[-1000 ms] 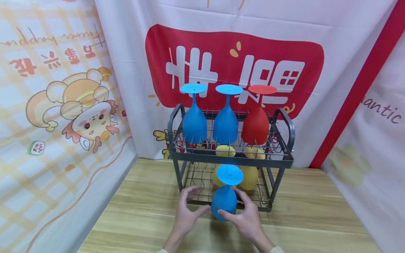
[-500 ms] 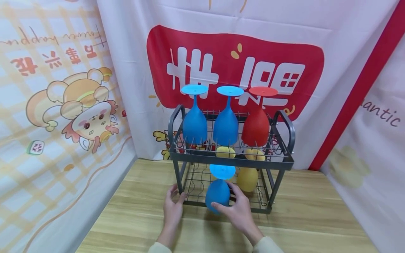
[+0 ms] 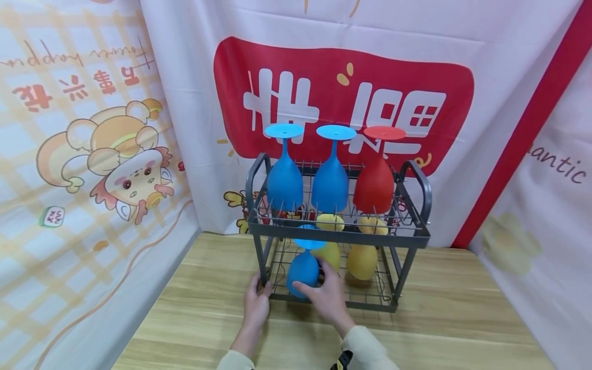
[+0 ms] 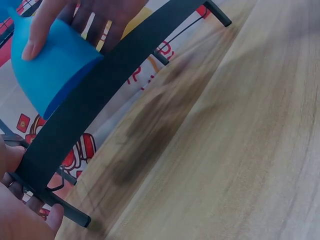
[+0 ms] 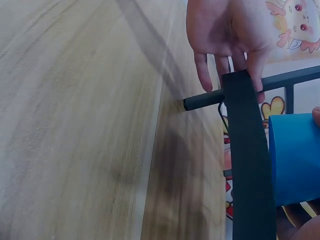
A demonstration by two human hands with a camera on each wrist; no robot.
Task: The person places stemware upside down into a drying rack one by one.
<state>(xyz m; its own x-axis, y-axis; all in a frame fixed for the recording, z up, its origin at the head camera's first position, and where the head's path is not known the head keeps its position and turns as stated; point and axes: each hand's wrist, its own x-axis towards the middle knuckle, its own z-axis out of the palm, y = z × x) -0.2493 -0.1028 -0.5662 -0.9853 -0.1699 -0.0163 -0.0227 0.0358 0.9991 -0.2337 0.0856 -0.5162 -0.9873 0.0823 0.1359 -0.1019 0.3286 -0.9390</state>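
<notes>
My right hand (image 3: pixel 329 297) holds a blue wine glass (image 3: pixel 303 272) upside down, thumb on its near side and fingers around the far side of the bowl. The glass is over the front left part of the lower tier of a dark two-tier dish rack (image 3: pixel 324 233), its foot partly behind the upper tier's front rail. In the left wrist view, the glass's rim (image 4: pixel 75 87) shows right behind the lower front bar. My left hand (image 3: pixel 256 308) grips the rack at its lower front left corner, as the right wrist view of that hand (image 5: pixel 230 30) also shows.
Two upside-down blue glasses (image 3: pixel 284 184) (image 3: pixel 330 186) and a red one (image 3: pixel 373 186) stand on the upper tier. Two yellow glasses (image 3: pixel 329 254) (image 3: pixel 362 262) stand on the lower tier. Behind the wooden table (image 3: pixel 462 308) hangs a printed cloth (image 3: pixel 185 128).
The held blue glass has moved left and farther back, from in front of the rack to over its lower tier. My left hand has left the glass's side and taken hold of the rack's corner.
</notes>
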